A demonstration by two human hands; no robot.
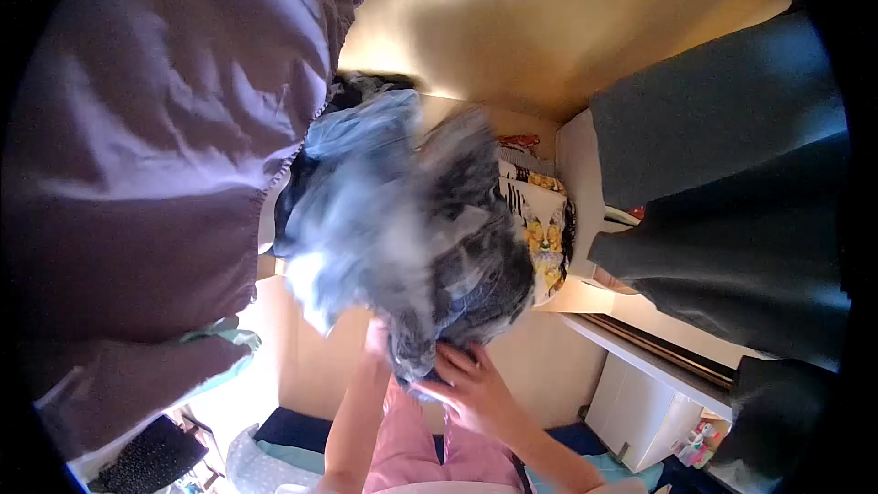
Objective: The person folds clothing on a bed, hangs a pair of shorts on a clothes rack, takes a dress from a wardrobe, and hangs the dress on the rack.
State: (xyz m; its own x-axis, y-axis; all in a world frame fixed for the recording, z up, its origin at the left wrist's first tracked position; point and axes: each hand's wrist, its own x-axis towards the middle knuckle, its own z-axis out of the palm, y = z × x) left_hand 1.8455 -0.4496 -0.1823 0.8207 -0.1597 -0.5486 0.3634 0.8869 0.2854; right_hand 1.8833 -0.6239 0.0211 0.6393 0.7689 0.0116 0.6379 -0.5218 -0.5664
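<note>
A bundle of grey, blue and black cloth [402, 229], blurred by motion, hangs in the middle of the view. My left hand [377, 337] is at its lower left edge, with the fingers mostly hidden by the fabric. At the bottom of the bundle, my right hand [465, 380] has its fingers wrapped over dark cloth. Behind and to the right of the bundle, folded clothes with a yellow and black print [547, 230] lie inside a wooden compartment [594, 151].
Purple garments [174, 146] hang on the left, and dark grey garments [722, 119] on the right. A white cabinet [636, 402] stands at the lower right. Black speckled cloth [151, 457] is at the lower left.
</note>
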